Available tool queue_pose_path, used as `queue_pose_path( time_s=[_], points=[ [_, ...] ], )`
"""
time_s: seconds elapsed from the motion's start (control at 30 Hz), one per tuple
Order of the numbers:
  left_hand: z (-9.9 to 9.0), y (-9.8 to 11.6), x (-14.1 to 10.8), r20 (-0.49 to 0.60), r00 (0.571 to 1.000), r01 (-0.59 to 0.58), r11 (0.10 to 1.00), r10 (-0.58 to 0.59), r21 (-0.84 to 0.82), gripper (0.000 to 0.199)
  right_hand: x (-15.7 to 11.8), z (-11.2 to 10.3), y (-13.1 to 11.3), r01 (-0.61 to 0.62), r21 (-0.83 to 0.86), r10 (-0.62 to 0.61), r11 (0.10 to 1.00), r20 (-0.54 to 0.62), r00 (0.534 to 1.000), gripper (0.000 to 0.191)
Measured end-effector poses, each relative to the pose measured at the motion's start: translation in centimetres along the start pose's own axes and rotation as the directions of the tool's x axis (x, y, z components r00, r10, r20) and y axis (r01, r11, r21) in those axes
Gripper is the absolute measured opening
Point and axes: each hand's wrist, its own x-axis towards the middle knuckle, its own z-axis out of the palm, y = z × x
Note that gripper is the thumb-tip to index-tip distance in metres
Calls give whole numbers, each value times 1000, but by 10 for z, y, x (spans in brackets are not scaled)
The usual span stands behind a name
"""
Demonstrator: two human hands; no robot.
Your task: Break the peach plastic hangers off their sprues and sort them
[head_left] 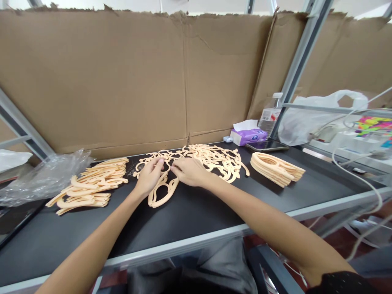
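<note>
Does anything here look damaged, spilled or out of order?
The cardboard wall behind the table looks damaged: its top edge is ragged and torn. The left pile of pale pieces lies askew, unlike the neat stack at right. Pale specks dot the black tabletop just left of the hands; I can't tell what they are.

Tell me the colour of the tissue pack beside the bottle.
Purple, the tissue pack; the head view shows it.

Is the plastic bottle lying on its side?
No, the bottle stands upright by the purple tissue pack, with its white cap at the top.
</note>
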Motion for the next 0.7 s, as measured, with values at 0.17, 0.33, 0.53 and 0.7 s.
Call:
queue_pose_path(
  time_s=[0.17, 0.33, 0.53, 0.7],
  points=[
    [4, 5, -1, 36, 996, 81, 983, -76, -168, 22, 2, 10, 2, 164, 204, -171, 965, 14, 985, 24],
    [2, 0, 2, 15, 999, -40, 996, 41, -76, 26, 3, 13, 2, 227, 261, -257, 938, 87, 962, 24],
    [-3, -6, 5, 20, 992, -126, 992, 125, 15, 30, 4, 9, 11, 172, 203, -195, 964, 103, 975, 33],
    [-4, -4, 3, -7, 976, -212, 954, 218, 212, 24, 2, 0, 11, -1, 48, -5, 999, 116, 993, 24]
  ],
)
